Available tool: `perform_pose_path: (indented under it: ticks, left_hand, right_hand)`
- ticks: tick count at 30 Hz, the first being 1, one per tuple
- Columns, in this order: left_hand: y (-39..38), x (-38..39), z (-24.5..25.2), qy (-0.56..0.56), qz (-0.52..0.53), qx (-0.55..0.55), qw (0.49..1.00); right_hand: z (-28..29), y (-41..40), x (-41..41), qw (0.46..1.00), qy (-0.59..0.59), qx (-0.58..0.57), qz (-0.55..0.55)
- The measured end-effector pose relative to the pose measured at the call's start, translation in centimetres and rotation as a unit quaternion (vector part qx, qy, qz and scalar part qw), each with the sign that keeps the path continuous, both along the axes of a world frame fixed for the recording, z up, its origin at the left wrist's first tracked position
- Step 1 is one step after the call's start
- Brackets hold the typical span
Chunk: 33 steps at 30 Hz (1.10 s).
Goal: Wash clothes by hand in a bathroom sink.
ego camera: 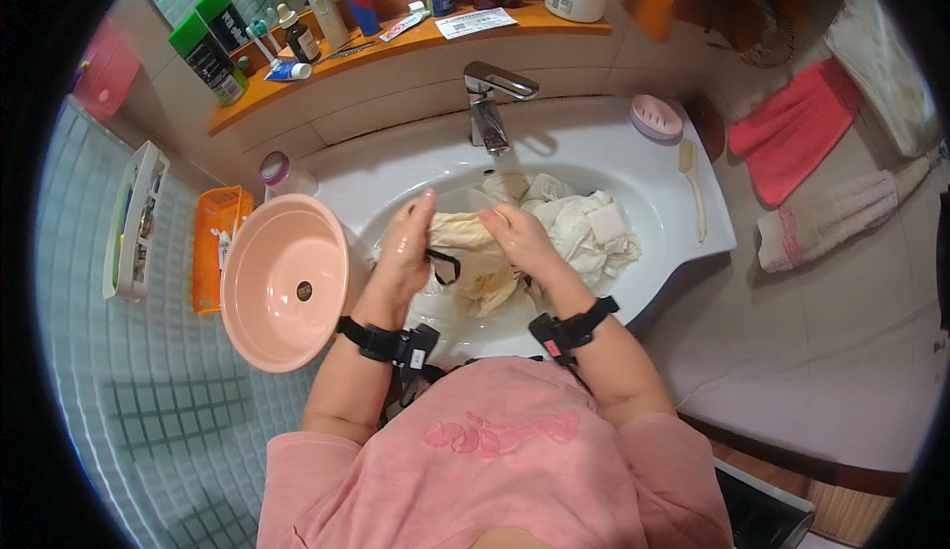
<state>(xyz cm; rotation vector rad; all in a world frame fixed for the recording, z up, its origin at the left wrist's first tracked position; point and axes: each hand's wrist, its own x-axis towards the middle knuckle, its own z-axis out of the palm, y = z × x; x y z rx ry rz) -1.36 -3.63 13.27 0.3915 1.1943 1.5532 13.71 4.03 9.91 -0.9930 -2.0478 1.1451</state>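
Stretched between my two hands is a wet cream-coloured cloth garment (464, 231), held over the washbasin (646, 178). My left hand (407, 241) grips its left side, and a black loop (445, 267) hangs beside that hand. At the garment's right edge, my right hand (523, 237) pinches the fabric with the thumb on top. The lower folds hang toward the water. White wet clothes (571, 215) lie bunched in the basin on the right, and a pale bar of soap (608, 223) rests on them. Behind the garment stands the chrome faucet (490, 107).
A pink plastic basin (286, 282) sits tilted at the left, near an orange basket (215, 215). On the right rim are a soap dish (656, 118) and a brush (694, 185). Toiletries line the orange shelf (549, 28). A red towel (798, 130) hangs right.
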Motion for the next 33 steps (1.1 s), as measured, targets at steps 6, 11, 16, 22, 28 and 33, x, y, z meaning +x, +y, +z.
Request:
perform_pose_path:
  ticks: [6,11,16,22,28,33]
  left_hand:
    - [-0.3,-3.7,0.7,0.094,-0.021,0.13,0.987]
    - [0.5,-4.2,2.4,0.058,-0.038,0.181,0.981]
    - [0.0,-5.5,3.8,0.085,-0.034,0.213,0.973]
    - [-0.4,-6.6,5.5,0.12,-0.065,0.229,0.964]
    - [-1.5,-6.4,8.2,0.231,-0.154,0.19,0.942]
    - [-2.1,-5.3,8.0,0.318,-0.276,0.051,0.906]
  right_hand:
    - [1.1,1.3,2.5,0.982,-0.07,-0.018,0.175]
    - [-1.2,2.2,3.1,0.977,-0.121,0.069,0.162]
    - [2.5,2.0,3.9,0.955,-0.01,-0.219,0.199]
    - [6.2,1.9,4.2,0.927,0.171,-0.274,0.191]
    - [9.6,1.0,3.4,0.917,0.236,-0.266,0.181]
    - [9.5,0.6,2.5,0.918,0.231,-0.271,0.173]
